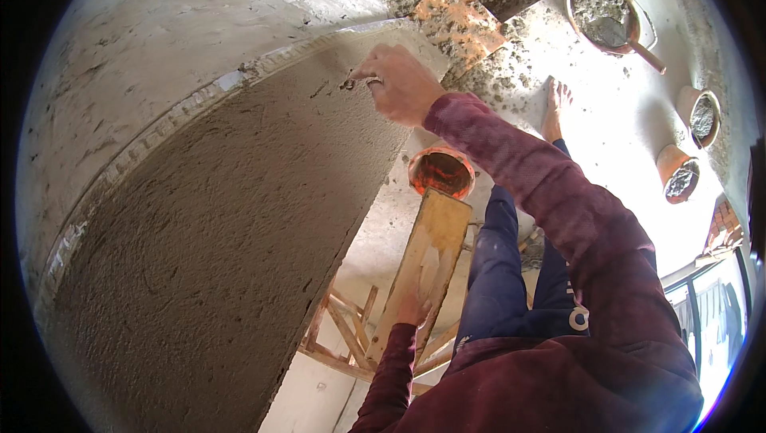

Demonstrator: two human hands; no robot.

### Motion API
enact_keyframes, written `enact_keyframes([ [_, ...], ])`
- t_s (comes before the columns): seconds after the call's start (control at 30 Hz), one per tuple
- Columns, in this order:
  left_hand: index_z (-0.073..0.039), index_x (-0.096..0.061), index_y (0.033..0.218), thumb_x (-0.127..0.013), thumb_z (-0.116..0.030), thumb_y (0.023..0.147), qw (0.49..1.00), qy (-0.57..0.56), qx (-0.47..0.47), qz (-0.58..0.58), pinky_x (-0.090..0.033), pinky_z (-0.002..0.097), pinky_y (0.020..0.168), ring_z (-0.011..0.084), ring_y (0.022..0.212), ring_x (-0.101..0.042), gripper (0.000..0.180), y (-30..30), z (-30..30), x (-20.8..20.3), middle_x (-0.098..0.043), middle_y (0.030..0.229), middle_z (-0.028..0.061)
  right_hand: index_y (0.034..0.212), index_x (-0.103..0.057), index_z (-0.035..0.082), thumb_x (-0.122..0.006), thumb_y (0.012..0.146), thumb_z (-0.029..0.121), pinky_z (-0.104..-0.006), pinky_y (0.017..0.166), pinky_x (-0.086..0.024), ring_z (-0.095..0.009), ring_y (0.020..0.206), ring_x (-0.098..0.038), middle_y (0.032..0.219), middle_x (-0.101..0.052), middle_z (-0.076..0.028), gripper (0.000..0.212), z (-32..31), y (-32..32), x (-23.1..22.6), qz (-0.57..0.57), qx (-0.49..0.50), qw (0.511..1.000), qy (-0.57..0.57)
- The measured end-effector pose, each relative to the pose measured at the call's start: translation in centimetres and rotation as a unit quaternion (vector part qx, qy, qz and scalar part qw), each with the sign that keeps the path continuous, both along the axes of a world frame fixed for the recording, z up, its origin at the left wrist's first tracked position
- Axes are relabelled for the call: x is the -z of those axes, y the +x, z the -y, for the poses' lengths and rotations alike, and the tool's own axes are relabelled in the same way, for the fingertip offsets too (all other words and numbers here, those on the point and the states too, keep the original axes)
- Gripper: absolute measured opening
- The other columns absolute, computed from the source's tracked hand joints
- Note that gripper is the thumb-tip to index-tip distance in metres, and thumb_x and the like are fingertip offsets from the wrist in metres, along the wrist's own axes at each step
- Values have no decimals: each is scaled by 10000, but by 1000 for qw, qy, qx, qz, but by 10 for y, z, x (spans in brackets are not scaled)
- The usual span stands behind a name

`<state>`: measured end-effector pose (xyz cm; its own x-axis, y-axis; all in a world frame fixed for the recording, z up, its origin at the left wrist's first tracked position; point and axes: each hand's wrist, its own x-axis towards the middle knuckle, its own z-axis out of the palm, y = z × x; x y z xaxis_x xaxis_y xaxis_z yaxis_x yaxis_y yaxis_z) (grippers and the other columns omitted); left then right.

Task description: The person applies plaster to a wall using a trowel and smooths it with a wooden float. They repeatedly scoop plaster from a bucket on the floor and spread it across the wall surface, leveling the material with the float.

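Note:
A broad surface of wet grey plaster (215, 217) fills the left side, with a pale ragged band along its curved far edge. My right hand (399, 86) is at its upper end, fingers curled in and the fingertips by a small dark mark in the plaster. Whether something small is pinched in them is hidden. Lower down, my left hand (415, 304) grips a long, plaster-stained wooden board (435, 229), which slants up beside my legs. Just past the board's far end stands an orange-red bucket (441, 171).
Wooden trestle bars (351, 333) stand below the board. A mortar-spattered sheet (459, 22) lies on the floor beyond. A mortar bucket (602, 14) with a handled tool stands far right; two smaller buckets (704, 118) sit at the right. Bricks (724, 225) are near the window.

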<state>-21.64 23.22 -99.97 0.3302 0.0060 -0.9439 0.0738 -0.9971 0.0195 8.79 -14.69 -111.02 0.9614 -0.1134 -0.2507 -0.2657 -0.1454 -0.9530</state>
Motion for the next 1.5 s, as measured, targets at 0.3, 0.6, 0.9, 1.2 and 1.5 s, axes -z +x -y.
enact_keyframes([
  [0.3,-54,-363,1416,-680,-200,763,999,3,-16,31,-469,531,857,503,1006,-569,740,13,8,5,-597,1089,329,1006,-631,41,-447,737,-39,-398,973,-412,-289,1043,-510,1026,-563,-107,336,11,5,9,3,46,998,50],
  [0.6,-22,-434,1317,-674,-234,766,999,-10,-7,41,-474,524,845,488,1005,-584,637,16,13,9,-606,1093,322,1223,-602,105,-474,775,-28,-428,976,-428,-294,1148,-477,1187,-530,-142,484,15,-30,-4,67,-75,995,-20],
  [0.9,9,-342,1425,-715,-256,757,991,46,122,-40,-450,488,964,465,1134,-538,809,-1,-28,24,-531,1269,318,1037,-650,47,-551,846,131,-494,898,-446,-370,1007,-562,1075,-622,-169,231,127,-123,96,-24,104,951,-292],
  [1.2,35,-386,1394,-730,-181,732,990,106,74,-58,-346,428,1091,439,1281,-420,777,28,25,12,-458,1364,298,1282,-594,303,-608,877,233,-481,1001,-425,-299,1188,-539,1275,-548,-91,411,381,-250,205,-495,-2,700,-515],
  [1.5,41,-398,1364,-723,-107,722,993,101,35,-46,-353,418,1079,427,1273,-436,735,41,61,5,-477,1333,284,1171,-657,141,-517,916,170,-444,843,-562,-316,1008,-682,1051,-707,-118,293,431,-242,211,-494,-169,725,-449],
])
